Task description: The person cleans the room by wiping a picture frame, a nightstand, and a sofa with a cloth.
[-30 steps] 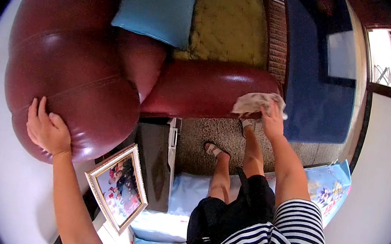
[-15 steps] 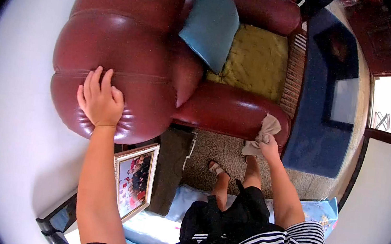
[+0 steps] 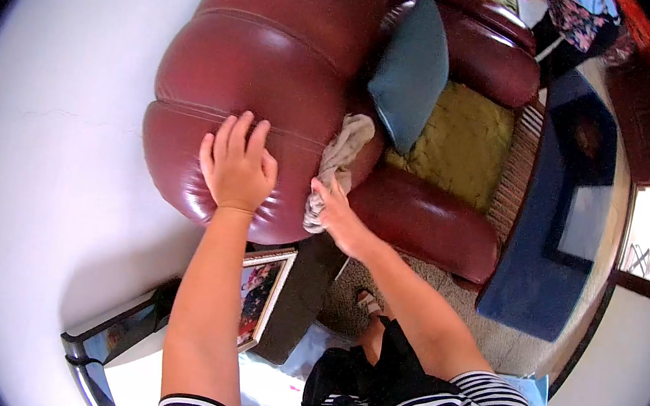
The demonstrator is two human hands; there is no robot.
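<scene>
A dark red leather armchair [image 3: 268, 68] fills the upper middle of the view. My left hand [image 3: 239, 165] lies flat on its padded backrest, fingers spread. In my right hand [image 3: 336, 212] is a crumpled beige cloth [image 3: 348, 143], which lies against the front side of the backrest near the inner end of the armrest [image 3: 427, 219]. Part of the cloth hangs below my fingers. A blue-grey cushion [image 3: 412, 73] leans on the chair above an olive seat pad [image 3: 464, 139].
A framed photo [image 3: 267, 293] stands below the backrest beside a dark surface [image 3: 301, 305]. White wall [image 3: 52, 132] runs along the left. A blue mat [image 3: 523, 258] lies on the floor to the right. Another person in a floral garment [image 3: 582, 24] is at the top right.
My right hand has carried the cloth from the front end of the armrest back to the backrest. My left hand stays on the backrest. The view has shifted, and another person now shows.
</scene>
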